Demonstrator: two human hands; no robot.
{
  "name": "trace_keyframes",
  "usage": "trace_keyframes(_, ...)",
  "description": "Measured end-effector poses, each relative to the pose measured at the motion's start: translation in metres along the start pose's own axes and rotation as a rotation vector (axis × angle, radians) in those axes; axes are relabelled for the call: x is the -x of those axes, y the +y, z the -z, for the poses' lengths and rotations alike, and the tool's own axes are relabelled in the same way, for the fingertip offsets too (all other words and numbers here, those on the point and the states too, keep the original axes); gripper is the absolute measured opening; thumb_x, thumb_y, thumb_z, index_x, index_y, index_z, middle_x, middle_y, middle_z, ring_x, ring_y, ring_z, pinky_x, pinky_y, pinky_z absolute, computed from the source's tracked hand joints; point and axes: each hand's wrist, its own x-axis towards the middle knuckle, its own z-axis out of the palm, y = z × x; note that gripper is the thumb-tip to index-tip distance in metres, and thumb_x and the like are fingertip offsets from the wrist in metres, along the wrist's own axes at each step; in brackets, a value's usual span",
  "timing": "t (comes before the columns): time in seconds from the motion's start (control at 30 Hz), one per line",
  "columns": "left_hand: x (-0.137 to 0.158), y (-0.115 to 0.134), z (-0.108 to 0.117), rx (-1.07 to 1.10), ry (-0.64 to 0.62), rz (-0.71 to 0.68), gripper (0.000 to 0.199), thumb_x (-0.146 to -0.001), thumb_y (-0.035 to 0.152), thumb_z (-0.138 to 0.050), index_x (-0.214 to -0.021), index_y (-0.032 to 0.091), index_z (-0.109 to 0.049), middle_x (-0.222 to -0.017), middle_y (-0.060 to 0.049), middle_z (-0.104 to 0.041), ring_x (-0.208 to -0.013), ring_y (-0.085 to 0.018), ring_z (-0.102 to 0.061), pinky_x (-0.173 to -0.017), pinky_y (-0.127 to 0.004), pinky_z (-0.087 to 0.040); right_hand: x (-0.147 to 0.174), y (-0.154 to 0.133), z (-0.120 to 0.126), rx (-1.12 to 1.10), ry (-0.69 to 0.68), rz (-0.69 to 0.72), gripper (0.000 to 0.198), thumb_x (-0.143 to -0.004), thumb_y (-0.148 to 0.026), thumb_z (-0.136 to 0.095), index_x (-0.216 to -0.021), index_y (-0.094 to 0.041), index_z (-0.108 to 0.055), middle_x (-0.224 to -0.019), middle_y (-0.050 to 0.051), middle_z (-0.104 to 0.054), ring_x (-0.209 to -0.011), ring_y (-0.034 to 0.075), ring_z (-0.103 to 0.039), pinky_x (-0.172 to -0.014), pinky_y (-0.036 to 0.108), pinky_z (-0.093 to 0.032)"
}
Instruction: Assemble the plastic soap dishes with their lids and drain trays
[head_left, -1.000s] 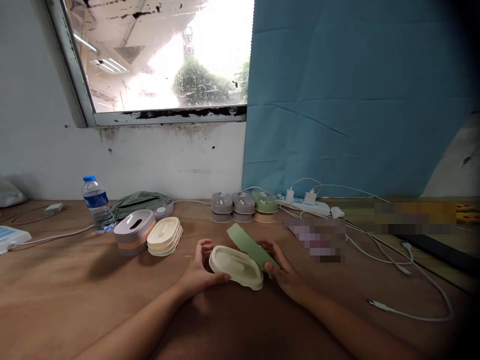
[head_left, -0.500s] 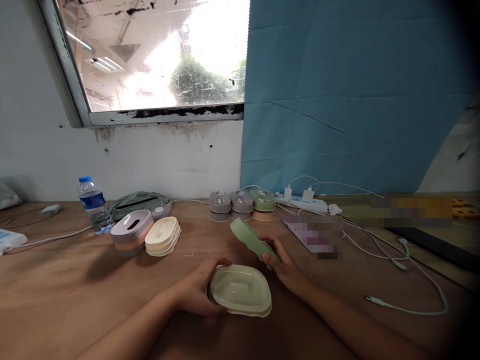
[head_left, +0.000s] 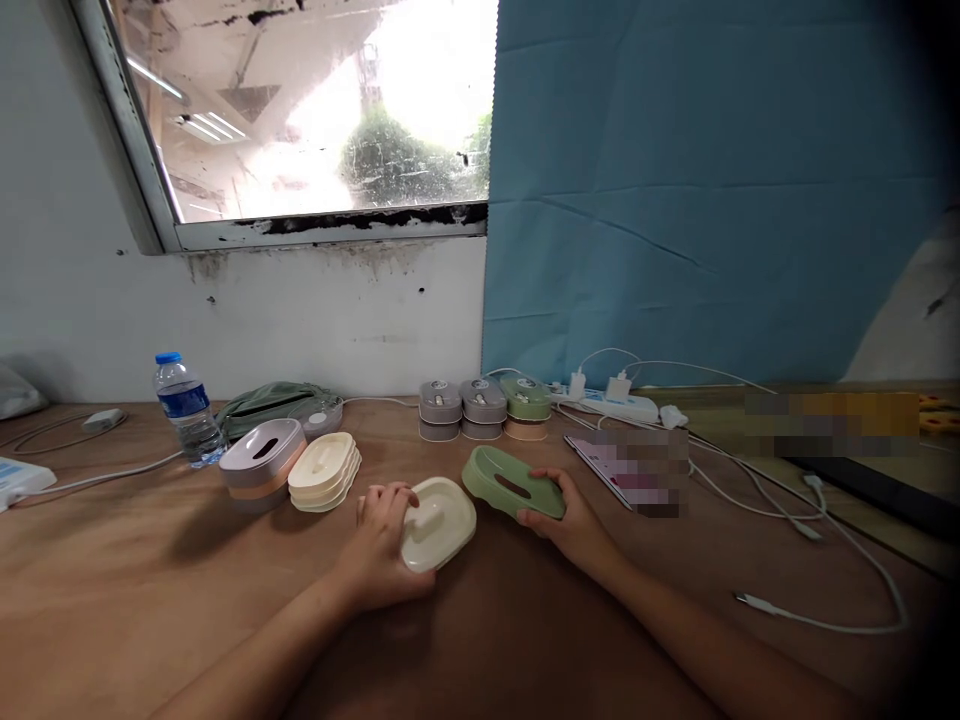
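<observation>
My left hand point(head_left: 384, 555) is closed around one end of a cream oval plastic lid point(head_left: 444, 520), holding it tilted above the table. Its raised middle faces up. In my right hand point(head_left: 576, 528) is a green oval lid point(head_left: 544, 490) with a dark slot in its top, gripped at its right end between thumb and fingers. The two lids are close together but apart. Left of my hands, a stack of similar cream lids point(head_left: 324, 470) stands beside a lilac, orange and grey oval container point(head_left: 262, 465) with a slotted top.
Two grey boxes point(head_left: 439, 405) and a green and orange box point(head_left: 528, 405) line the back. A water bottle point(head_left: 186, 410) and a green pouch point(head_left: 274, 405) stand at left. A phone-like flat item point(head_left: 600, 470), a power strip point(head_left: 630, 408) and white cables point(head_left: 825, 628) lie at right.
My left hand has moved the cream lid up and to the left, and tilted it. My right hand has turned the green lid so its slotted top shows.
</observation>
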Motion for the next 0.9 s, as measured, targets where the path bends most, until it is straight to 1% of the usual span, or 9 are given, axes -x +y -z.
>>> trace_keyframes(0.07, -0.003, -0.005, 0.005, -0.074, 0.121, 0.022, 0.051, -0.052, 0.034, -0.062, -0.098, 0.021, -0.044, -0.110, -0.009, -0.047, -0.096, -0.029, -0.039, -0.083, -0.039, -0.031, -0.001, 0.000, 0.001, -0.002, 0.011, -0.001, 0.048, -0.060, -0.041, -0.063, -0.096, -0.023, -0.038, -0.087, 0.004, -0.052, -0.075, 0.022, -0.055, -0.062, 0.035, -0.048)
trace_keyframes(0.13, -0.007, -0.015, 0.012, -0.183, 0.255, 0.076, 0.050, -0.056, 0.039, -0.060, -0.100, 0.020, -0.044, -0.115, -0.010, -0.045, -0.100, -0.030, -0.037, -0.085, -0.040, -0.028, -0.001, -0.001, 0.001, 0.011, 0.032, -0.006, 0.048, -0.059, -0.042, -0.064, -0.095, -0.022, -0.039, -0.087, 0.004, -0.053, -0.076, 0.023, -0.055, -0.062, 0.035, -0.048)
trace_keyframes(0.23, -0.013, -0.037, 0.026, -0.357, 0.424, 0.219, 0.051, -0.061, 0.046, -0.055, -0.102, 0.017, -0.045, -0.120, -0.013, -0.043, -0.104, -0.033, -0.036, -0.086, -0.043, -0.027, -0.001, -0.001, 0.002, 0.022, 0.040, -0.028, 0.047, -0.059, -0.041, -0.063, -0.095, -0.022, -0.040, -0.090, 0.006, -0.053, -0.078, 0.024, -0.055, -0.064, 0.036, -0.048)
trace_keyframes(0.3, -0.015, -0.054, 0.034, -0.445, 0.483, 0.332, 0.053, -0.064, 0.050, -0.051, -0.104, 0.014, -0.046, -0.120, -0.015, -0.044, -0.104, -0.034, -0.036, -0.086, -0.044, -0.026, -0.001, -0.002, 0.002, 0.015, 0.032, -0.038, 0.047, -0.059, -0.041, -0.062, -0.096, -0.021, -0.041, -0.090, 0.006, -0.053, -0.077, 0.024, -0.055, -0.063, 0.036, -0.048)
trace_keyframes(0.4, -0.017, -0.076, 0.039, -0.532, 0.473, 0.432, 0.054, -0.066, 0.054, -0.047, -0.101, 0.013, -0.049, -0.119, -0.017, -0.045, -0.102, -0.035, -0.037, -0.084, -0.044, -0.026, -0.001, -0.003, 0.002, 0.025, 0.048, -0.026, 0.048, -0.057, -0.043, -0.063, -0.095, -0.022, -0.041, -0.089, 0.005, -0.052, -0.077, 0.024, -0.055, -0.063, 0.036, -0.048)
trace_keyframes(0.5, -0.017, -0.091, 0.039, -0.582, 0.402, 0.442, 0.052, -0.067, 0.056, -0.045, -0.093, 0.012, -0.053, -0.116, -0.018, -0.046, -0.099, -0.035, -0.039, -0.082, -0.043, -0.028, -0.001, -0.002, 0.002, 0.047, 0.052, -0.029, 0.048, -0.057, -0.044, -0.062, -0.095, -0.022, -0.042, -0.091, 0.005, -0.051, -0.079, 0.024, -0.054, -0.064, 0.036, -0.048)
trace_keyframes(0.63, -0.017, -0.097, 0.037, -0.606, 0.357, 0.447, 0.050, -0.069, 0.055, -0.044, -0.091, 0.012, -0.055, -0.118, -0.019, -0.046, -0.101, -0.034, -0.039, -0.083, -0.042, -0.027, -0.002, -0.001, 0.003, 0.051, 0.044, -0.036, 0.049, -0.058, -0.045, -0.062, -0.096, -0.022, -0.042, -0.089, 0.005, -0.051, -0.079, 0.024, -0.053, -0.066, 0.036, -0.047)
trace_keyframes(0.77, -0.018, -0.098, 0.036, -0.590, 0.331, 0.436, 0.050, -0.072, 0.056, -0.040, -0.092, 0.012, -0.055, -0.104, -0.016, -0.056, -0.095, -0.033, -0.043, -0.080, -0.042, -0.028, -0.001, -0.004, 0.003, 0.048, 0.046, -0.047, 0.049, -0.057, -0.044, -0.062, -0.095, -0.022, -0.043, -0.088, 0.004, -0.052, -0.079, 0.024, -0.054, -0.067, 0.035, -0.046)
trace_keyframes(0.9, -0.019, -0.103, 0.034, -0.576, 0.333, 0.441, 0.053, -0.073, 0.056, -0.039, -0.099, 0.011, -0.053, -0.102, -0.015, -0.058, -0.100, -0.032, -0.040, -0.083, -0.043, -0.025, 0.000, -0.008, 0.002, 0.027, 0.030, -0.081, 0.049, -0.057, -0.043, -0.061, -0.096, -0.021, -0.042, -0.090, 0.004, -0.052, -0.080, 0.022, -0.054, -0.065, 0.031, -0.046)
